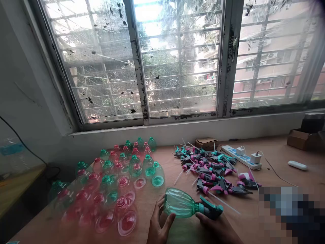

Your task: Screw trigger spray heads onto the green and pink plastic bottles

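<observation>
A clear teal spray bottle (179, 204) lies on its side in front of me, above the wooden table (269, 176). My left hand (158, 225) wraps around the bottle's wide base end. My right hand (215, 226) grips the teal and grey trigger sprayer head (212, 209) at the bottle's neck. To the left stand several empty teal and pink bottles (119, 184). Beyond my right hand lies a heap of loose trigger sprayers (212, 171) with white dip tubes.
A white power strip (240, 156) with plugged-in chargers lies behind the heap. A small cardboard box (207, 143) sits by the wall. A white oblong object (297, 165) and a brown box (301, 139) are at the right. A large barred window (177, 57) fills the back.
</observation>
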`<state>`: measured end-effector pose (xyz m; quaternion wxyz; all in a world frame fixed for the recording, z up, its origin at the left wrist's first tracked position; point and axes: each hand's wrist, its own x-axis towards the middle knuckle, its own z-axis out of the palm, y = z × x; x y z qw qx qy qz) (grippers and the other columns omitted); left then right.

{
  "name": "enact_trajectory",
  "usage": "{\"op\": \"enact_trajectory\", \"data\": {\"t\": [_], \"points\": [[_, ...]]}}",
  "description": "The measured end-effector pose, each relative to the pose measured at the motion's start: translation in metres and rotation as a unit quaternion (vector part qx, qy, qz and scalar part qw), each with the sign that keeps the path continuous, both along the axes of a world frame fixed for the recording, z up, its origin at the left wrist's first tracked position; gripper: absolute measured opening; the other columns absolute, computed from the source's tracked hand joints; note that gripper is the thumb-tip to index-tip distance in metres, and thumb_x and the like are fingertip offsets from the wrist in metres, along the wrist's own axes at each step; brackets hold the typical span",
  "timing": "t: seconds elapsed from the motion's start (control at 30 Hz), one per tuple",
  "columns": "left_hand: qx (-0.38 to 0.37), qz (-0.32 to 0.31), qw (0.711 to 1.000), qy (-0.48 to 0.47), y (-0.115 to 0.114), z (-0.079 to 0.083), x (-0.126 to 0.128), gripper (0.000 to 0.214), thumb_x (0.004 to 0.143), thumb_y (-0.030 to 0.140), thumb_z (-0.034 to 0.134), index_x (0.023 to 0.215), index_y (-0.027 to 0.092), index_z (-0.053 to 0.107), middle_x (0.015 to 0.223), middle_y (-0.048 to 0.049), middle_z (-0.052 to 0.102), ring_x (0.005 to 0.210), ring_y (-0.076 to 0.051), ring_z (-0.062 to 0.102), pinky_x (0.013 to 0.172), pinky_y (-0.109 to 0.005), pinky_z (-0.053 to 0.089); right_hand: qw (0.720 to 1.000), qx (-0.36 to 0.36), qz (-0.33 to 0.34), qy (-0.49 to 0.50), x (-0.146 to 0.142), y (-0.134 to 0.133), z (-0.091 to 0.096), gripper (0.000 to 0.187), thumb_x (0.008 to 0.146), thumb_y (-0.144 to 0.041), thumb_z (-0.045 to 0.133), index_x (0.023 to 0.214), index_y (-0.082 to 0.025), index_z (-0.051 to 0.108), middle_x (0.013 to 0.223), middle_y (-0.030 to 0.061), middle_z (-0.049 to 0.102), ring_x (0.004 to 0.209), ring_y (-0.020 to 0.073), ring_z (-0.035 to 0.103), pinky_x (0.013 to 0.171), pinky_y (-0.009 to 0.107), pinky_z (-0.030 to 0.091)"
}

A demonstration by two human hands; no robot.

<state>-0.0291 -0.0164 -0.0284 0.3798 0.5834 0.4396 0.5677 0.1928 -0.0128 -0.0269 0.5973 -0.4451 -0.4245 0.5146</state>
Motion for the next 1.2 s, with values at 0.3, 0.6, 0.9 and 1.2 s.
{"op": "enact_trajectory", "data": {"t": [0.3, 0.6, 0.9, 1.2], "points": [[0.020, -0.005, 0.996, 0.083, -0.002, 0.006, -0.003, 0.055, 0.080, 0.033, 0.074, 0.131, 0.025, 0.056, 0.143, -0.0090, 0.056, 0.136, -0.030, 0.048, 0.116, -0.043, 0.036, 0.997, 0.005, 0.060, 0.045, 0.002, 0.005, -0.005, 0.043, 0.065, -0.053, 0.083, 0.087, -0.020, 0.064, 0.057, -0.0026, 0.064, 0.042, 0.0112, 0.046, 0.042, 0.023, 0.036], [0.028, 0.022, 0.998, 0.056, 0.001, -0.002, -0.004, 0.048, 0.085, 0.042, 0.067, 0.129, 0.023, 0.059, 0.138, -0.0116, 0.059, 0.130, -0.032, 0.053, 0.110, -0.046, 0.043, 0.999, 0.020, -0.003, -0.044, 0.001, 0.003, -0.007, 0.040, 0.059, -0.050, 0.085, 0.084, -0.022, 0.072, 0.079, 0.0042, 0.075, 0.077, 0.0273, 0.067, 0.070, 0.034, 0.052], [0.089, 0.093, 0.987, 0.095, 0.004, -0.014, -0.002, 0.056, 0.072, 0.037, 0.078, 0.124, 0.024, 0.062, 0.133, -0.0104, 0.061, 0.129, -0.034, 0.052, 0.113, -0.052, 0.037, 0.999, 0.006, 0.027, -0.026, 0.000, 0.003, -0.003, 0.040, 0.057, -0.047, 0.085, 0.084, -0.021, 0.072, 0.072, 0.0031, 0.073, 0.068, 0.0251, 0.066, 0.065, 0.034, 0.052], [0.101, 0.058, 0.983, 0.144, 0.004, -0.007, -0.007, 0.054, 0.078, 0.028, 0.075, 0.129, 0.028, 0.059, 0.138, -0.0094, 0.058, 0.133, -0.032, 0.049, 0.114, -0.052, 0.038, 0.995, -0.007, 0.078, -0.063, 0.008, 0.009, -0.009, 0.042, 0.065, -0.055, 0.078, 0.087, -0.019, 0.071, 0.064, 0.0016, 0.068, 0.057, 0.0220, 0.061, 0.056, 0.033, 0.049]]}}
